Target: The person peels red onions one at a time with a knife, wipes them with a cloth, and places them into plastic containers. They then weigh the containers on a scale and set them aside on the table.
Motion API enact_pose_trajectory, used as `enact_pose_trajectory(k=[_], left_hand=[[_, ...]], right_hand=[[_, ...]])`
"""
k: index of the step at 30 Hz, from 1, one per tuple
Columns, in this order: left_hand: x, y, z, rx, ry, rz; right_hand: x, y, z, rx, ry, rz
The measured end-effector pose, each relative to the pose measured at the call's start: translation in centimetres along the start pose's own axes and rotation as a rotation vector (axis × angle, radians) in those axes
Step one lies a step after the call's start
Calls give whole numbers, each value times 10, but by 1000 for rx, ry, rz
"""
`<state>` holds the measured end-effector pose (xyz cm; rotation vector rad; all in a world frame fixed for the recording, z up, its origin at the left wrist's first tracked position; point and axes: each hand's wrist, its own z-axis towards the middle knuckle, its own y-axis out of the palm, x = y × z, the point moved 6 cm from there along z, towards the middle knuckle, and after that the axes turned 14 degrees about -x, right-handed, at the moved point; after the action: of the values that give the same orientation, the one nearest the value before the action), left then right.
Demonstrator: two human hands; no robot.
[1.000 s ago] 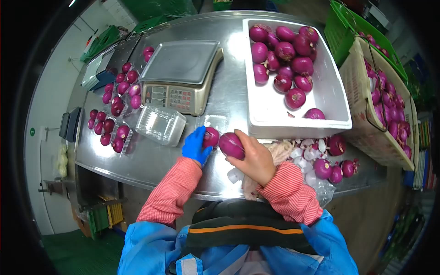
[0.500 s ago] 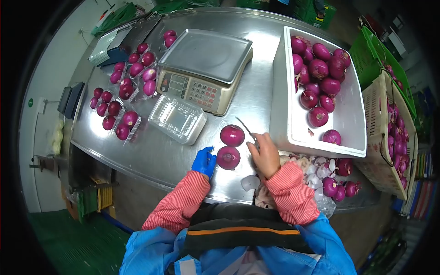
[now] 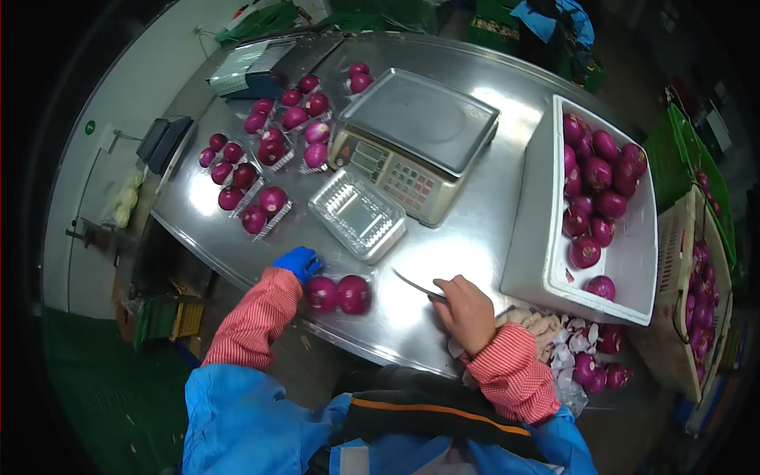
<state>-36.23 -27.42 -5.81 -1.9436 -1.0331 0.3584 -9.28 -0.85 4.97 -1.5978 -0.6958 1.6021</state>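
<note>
My left hand, in a blue glove, is near the table's front edge with its fingers curled at the corner of what looks like a clear plastic tray, faint and blurred. Two peeled red onions, the left one and the right one, sit side by side in it, just below the glove. My bare right hand is closed around a small knife, its thin blade pointing up and left above the bare metal. Stacked clear trays lie between my hands and the scale.
Beyond them stands a weighing scale. Several packed onion trays cover the left side. On the right is a white foam box of onions, with peelings and loose onions before it. A person stands behind the table.
The two onions have moved left together and turned from one behind the other to side by side, along with my left hand. My right hand keeps the knife. The view has shifted.
</note>
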Motion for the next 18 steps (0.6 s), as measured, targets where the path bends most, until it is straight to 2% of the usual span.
enact_pose_trajectory(k=[1,5,7,9,11,13,18], left_hand=[[-21,-4,7,-58,-24,50],[-127,-19,36,34,-127,69],[-201,-12,67,187,-258,-15],[-254,-10,81,443,-347,-167],[-189,-53,21,618,-246,-222],[-177,-67,8,686,-361,-282],[-176,-62,18,724,-271,-393]], right_hand=[[-11,0,16,-6,-54,-26],[-57,12,73,-23,-214,-117],[-68,32,99,-43,-233,-206],[-72,50,119,-130,-171,-259],[-64,83,130,-170,-159,-327],[-59,93,130,-190,-139,-328],[-59,80,128,-151,-186,-274]])
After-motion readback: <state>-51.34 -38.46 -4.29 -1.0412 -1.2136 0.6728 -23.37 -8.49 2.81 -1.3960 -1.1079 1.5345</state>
